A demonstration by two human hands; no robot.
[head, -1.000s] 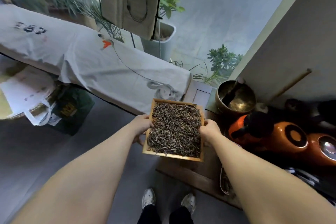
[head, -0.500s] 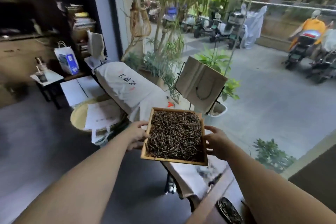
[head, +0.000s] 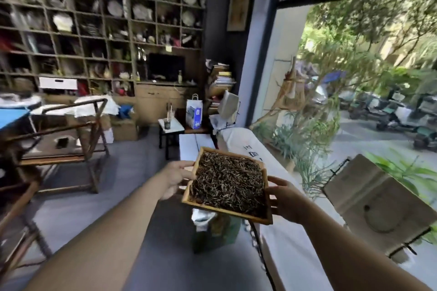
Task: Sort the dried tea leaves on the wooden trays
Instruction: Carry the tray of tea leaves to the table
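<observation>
A square wooden tray (head: 214, 209) hangs in the air in front of me, full of dark dried tea leaves (head: 228, 182). My left hand (head: 176, 176) grips its left rim, thumb over the edge. At the tray's right side my right hand (head: 285, 198) holds the rim, fingers underneath. The tray tilts slightly down toward its near right corner.
A long bench under a white cloth (head: 279, 231) runs along the window on the right, with a cardboard sign (head: 376, 205) beyond it. Wooden chairs (head: 61, 139) stand at the left. A small table (head: 170, 127) and a paper bag (head: 194, 114) sit ahead before tall shelves (head: 99, 21).
My view has swung left and up, from the table with pots to the room and shelves. Both hands have kept hold of the tray throughout.
</observation>
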